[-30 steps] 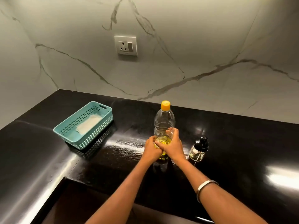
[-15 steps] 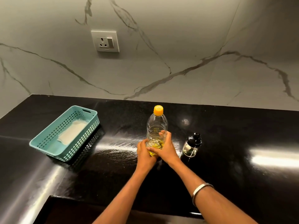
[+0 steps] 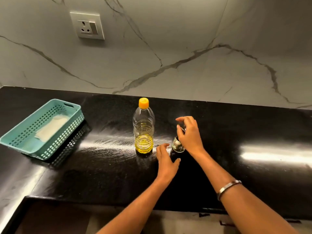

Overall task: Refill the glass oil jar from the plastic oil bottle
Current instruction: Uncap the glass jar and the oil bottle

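No readable text, label, brand, number or sign showing anywhere, neither on the clear plastic oil bottle with the orange cap (image 3: 143, 129), nor on the small glass oil jar (image 3: 177, 146), nor on the white wall socket plate (image 3: 87, 25).

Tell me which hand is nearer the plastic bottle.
Left. The left hand hovers open just beside the bottle base, not touching. The right hand is farther off, curled over the top of the jar.
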`<state>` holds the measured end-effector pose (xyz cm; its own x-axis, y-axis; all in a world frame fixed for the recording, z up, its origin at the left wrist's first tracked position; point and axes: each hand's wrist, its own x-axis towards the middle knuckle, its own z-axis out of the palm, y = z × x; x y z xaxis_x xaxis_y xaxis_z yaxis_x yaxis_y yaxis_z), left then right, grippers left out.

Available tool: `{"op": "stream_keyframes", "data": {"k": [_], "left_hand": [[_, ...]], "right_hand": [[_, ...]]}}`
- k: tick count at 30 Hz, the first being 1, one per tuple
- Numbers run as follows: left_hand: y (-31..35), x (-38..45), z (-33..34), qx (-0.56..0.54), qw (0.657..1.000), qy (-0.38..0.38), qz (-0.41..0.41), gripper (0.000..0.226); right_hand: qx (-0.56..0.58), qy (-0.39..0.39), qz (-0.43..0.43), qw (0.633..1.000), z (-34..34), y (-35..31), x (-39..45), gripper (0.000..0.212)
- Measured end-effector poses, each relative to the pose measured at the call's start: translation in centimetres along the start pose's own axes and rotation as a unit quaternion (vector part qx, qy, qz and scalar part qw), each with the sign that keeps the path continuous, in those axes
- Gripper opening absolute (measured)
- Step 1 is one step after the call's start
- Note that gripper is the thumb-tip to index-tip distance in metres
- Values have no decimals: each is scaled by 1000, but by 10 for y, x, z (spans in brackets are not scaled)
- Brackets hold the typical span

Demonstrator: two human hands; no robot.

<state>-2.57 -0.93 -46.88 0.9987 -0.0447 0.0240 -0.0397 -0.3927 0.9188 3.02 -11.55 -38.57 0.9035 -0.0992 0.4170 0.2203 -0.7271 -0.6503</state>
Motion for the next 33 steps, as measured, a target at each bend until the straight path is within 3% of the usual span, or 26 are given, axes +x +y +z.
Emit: {"op": "stream_keyframes", "data": {"k": [3, 8, 11, 16, 22, 33], "left_hand": [[12, 28, 10, -8, 999, -34, -13, 81], [14, 67, 26, -28, 998, -51, -27, 105], [5, 77, 34, -43, 997, -58, -21, 91], [-6, 79, 42, -62, 997, -47, -19, 66], [-6, 78, 39, -69, 997, -45, -7, 67], [-7, 79, 35, -79, 995, -51, -24, 61]], "right_hand": [[-143, -42, -29, 988, -18, 17, 20, 17], [-57, -118, 75, 989, -14, 40, 25, 20], [-22, -131, 91, 987, -16, 58, 20, 20], [-13, -254, 41, 966, -25, 58, 26, 34], [-71, -323, -36, 943, -30, 48, 38, 24], [-118, -359, -99, 920, -31, 41, 45, 16]]}}
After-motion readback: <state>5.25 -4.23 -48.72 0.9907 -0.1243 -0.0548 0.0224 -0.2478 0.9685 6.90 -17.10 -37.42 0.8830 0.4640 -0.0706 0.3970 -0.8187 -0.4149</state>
